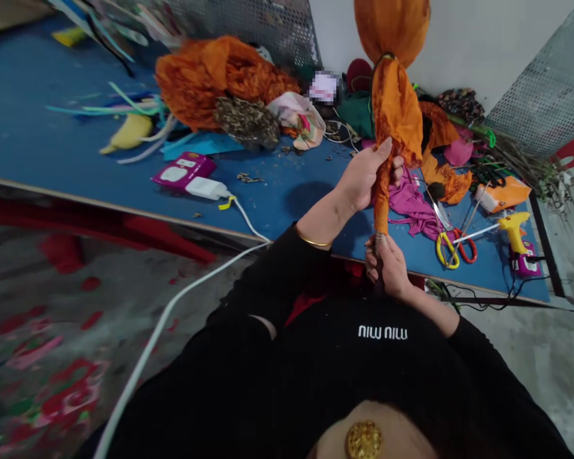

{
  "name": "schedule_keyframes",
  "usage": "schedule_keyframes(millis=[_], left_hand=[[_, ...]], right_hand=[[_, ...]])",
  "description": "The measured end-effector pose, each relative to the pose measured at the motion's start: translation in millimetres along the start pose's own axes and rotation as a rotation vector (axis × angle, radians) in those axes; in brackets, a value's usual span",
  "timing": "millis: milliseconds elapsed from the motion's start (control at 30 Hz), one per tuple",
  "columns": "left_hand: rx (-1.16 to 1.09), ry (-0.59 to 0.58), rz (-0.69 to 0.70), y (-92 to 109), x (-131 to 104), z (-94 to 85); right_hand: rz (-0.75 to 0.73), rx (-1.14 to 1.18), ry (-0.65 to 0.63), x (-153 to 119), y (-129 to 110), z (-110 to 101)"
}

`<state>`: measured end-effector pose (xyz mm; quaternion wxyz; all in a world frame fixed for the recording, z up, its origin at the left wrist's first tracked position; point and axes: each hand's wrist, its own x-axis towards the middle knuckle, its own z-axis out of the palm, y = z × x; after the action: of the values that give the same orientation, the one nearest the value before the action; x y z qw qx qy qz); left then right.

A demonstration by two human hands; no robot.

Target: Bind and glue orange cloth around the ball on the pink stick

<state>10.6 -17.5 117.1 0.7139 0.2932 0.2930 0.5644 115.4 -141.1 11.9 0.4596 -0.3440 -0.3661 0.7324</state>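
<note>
I hold an orange cloth-wrapped stick (381, 207) upright over the table's front edge. Loose orange cloth gathers round its upper part, and above a dark tie sits a round orange bulge (393, 29), cut off by the top of the picture. My left hand (363, 172), with a gold bangle at the wrist, is closed round the wrapped stick just below the loose cloth. Lower down, near my body, my right hand (390, 264) is closed on the stick's bottom end, its fingers partly hidden. Purple cloth (414, 204) lies just beyond my hands.
On the blue table (268, 191) lie scissors (447, 245) with yellow and red handles, a yellow glue gun (514, 229), crumpled orange cloth (220, 76) and a purple-and-white power strip (186, 175). A white cable (172, 306) hangs off the front edge. Dry twigs (530, 166) lie at right.
</note>
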Motion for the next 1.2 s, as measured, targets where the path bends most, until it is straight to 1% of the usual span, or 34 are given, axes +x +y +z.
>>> schedule_keyframes(millis=[100, 200, 400, 500, 600, 667, 700, 767, 800, 833, 867, 933, 967, 1000, 1033, 1067, 1100, 1133, 1200], left_hand=[[0.038, -0.041, 0.025, 9.2, 2.1, 4.0], [0.031, -0.062, 0.039, 12.3, 3.7, 8.2], [-0.009, -0.140, 0.095, 11.2, 0.3, 13.6], [0.030, -0.118, 0.086, 10.5, -3.3, 18.0], [0.053, -0.063, 0.144, 6.5, -4.7, 23.0], [0.070, -0.032, 0.193, 3.7, -4.2, 23.8], [0.078, -0.028, 0.205, 2.8, -3.9, 22.8], [0.096, -0.044, 0.206, 2.4, -4.1, 18.4], [0.110, -0.057, 0.198, 2.6, -4.8, 15.3], [0.125, -0.067, 0.189, 2.6, -6.0, 12.1], [0.140, -0.074, 0.180, 2.2, -7.6, 9.2], [0.165, -0.085, 0.164, -0.7, -12.0, 5.5], [0.171, -0.095, 0.154, -3.2, -14.5, 5.0], [0.174, -0.108, 0.144, -6.3, -17.2, 5.4], [0.174, -0.120, 0.135, -9.7, -19.8, 6.3], [0.175, -0.130, 0.127, -13.0, -22.2, 7.5], [0.175, -0.136, 0.123, -15.9, -24.3, 8.7], [0.175, -0.137, 0.122, -18.1, -25.9, 9.5], [0.176, -0.124, 0.124, -20.4, -27.6, 9.4]], right_hand=[[-0.019, 0.060, -0.069, 4.2, -0.8, 0.9], [-0.039, 0.085, -0.114, 10.1, 2.3, 1.6], [-0.119, 0.017, -0.060, 17.3, 11.0, -1.6], [-0.170, 0.000, -0.043, 20.4, 9.9, -1.6], [-0.192, -0.001, -0.032, 24.2, 8.6, 0.9], [-0.182, -0.070, -0.028, 25.2, 7.1, 0.0], [-0.182, -0.160, -0.038, 24.7, 4.8, -2.2], [-0.237, -0.455, -0.059, 22.2, -5.0, -10.2], [-0.308, -0.626, -0.033, 20.6, -13.2, -15.6], [-0.416, -0.789, 0.037, 19.5, -23.7, -21.2], [-0.550, -0.917, 0.160, 19.5, -36.3, -26.6], [-0.874, -1.078, 0.520, 25.0, -65.5, -35.5], [-1.004, -1.180, 0.623, 31.0, -80.5, -38.8], [-1.105, -1.294, 0.698, 39.0, -94.7, -41.7], [-1.166, -1.411, 0.735, 48.4, -107.4, -44.2], [-1.195, -1.504, 0.737, 58.4, -117.9, -46.9], [-1.203, -1.547, 0.716, 68.1, -126.1, -49.7], [-1.218, -1.537, 0.680, 76.9, -131.9, -52.8], [-1.206, -1.421, 0.657, 89.6, -138.2, -59.0]])
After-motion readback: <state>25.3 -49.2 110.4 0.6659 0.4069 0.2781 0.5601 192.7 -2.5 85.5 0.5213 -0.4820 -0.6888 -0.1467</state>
